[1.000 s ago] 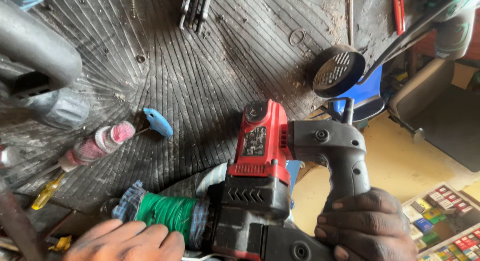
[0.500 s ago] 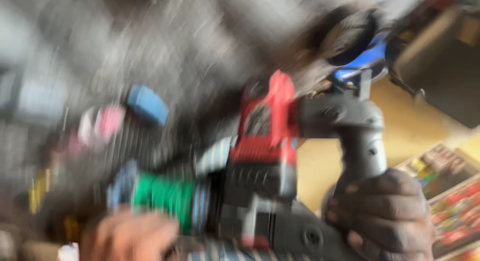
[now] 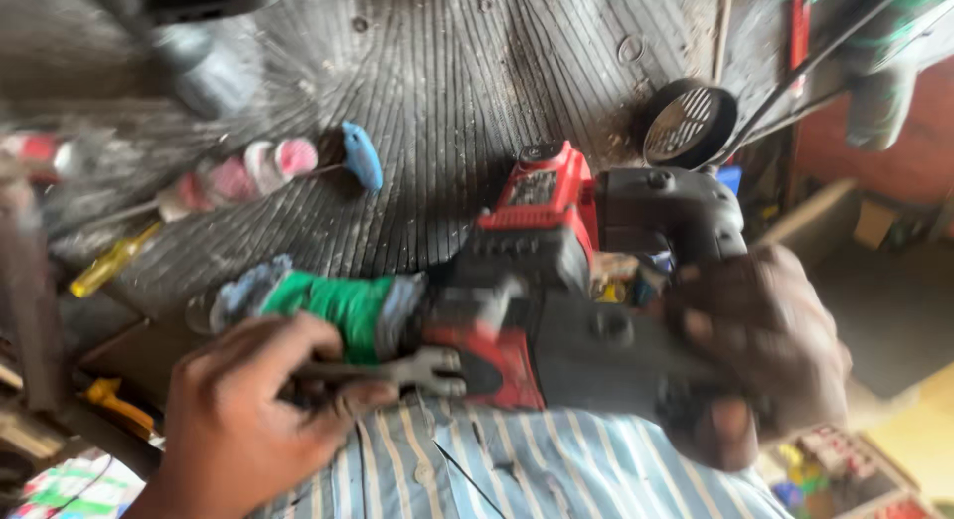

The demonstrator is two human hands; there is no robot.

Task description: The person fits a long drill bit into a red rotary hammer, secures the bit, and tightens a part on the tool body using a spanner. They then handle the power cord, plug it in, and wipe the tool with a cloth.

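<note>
A red and black power drill [image 3: 556,271] lies across my lap, over a striped blue shirt [image 3: 517,469]. My right hand [image 3: 760,350] is wrapped around its dark rear handle. The front of the tool is wound in green tape [image 3: 338,305] with a blue-grey tip. My left hand [image 3: 248,410] holds a slim metal wrench-like tool [image 3: 417,370] pressed against the tool's body just below the green part. The picture is blurred by motion.
A ribbed rubber mat [image 3: 437,112] lies ahead, with a pink-handled screwdriver [image 3: 238,176], a blue-handled tool [image 3: 363,156] and a yellow-handled screwdriver [image 3: 109,261] on it. A round black grille [image 3: 689,124] sits at the mat's right edge. Cardboard and coloured boxes are at the right.
The view swung and blurred. My left hand has moved up from the bottom edge and now holds a metal tool against the drill. My right hand stays on the handle.
</note>
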